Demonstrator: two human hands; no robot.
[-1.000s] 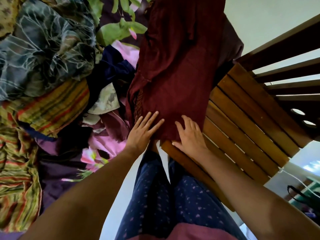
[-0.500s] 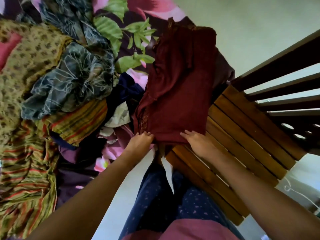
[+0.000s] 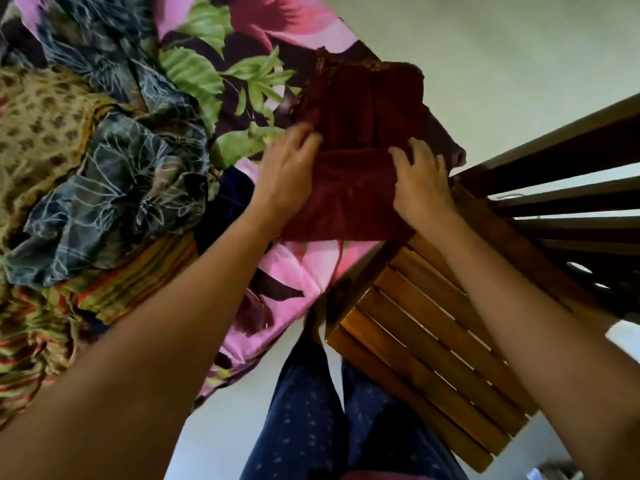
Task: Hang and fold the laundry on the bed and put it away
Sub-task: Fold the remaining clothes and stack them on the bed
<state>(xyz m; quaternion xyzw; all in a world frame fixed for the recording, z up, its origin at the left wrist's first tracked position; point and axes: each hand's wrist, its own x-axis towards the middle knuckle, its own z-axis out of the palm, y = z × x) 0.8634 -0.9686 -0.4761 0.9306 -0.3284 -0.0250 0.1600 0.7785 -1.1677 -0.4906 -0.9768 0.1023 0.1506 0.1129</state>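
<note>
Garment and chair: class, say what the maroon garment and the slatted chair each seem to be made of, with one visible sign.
Garment: seemingly soft woven cloth, perhaps cotton, matt maroon; it folds limply and shows faint lengthwise ribs. Chair: seemingly wood, varnished to a slight sheen; separate slats with a streaky amber-brown tone.

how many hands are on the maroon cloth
2. The left hand holds the left side of the maroon cloth; the right hand holds its right side, next to the chair.
</note>
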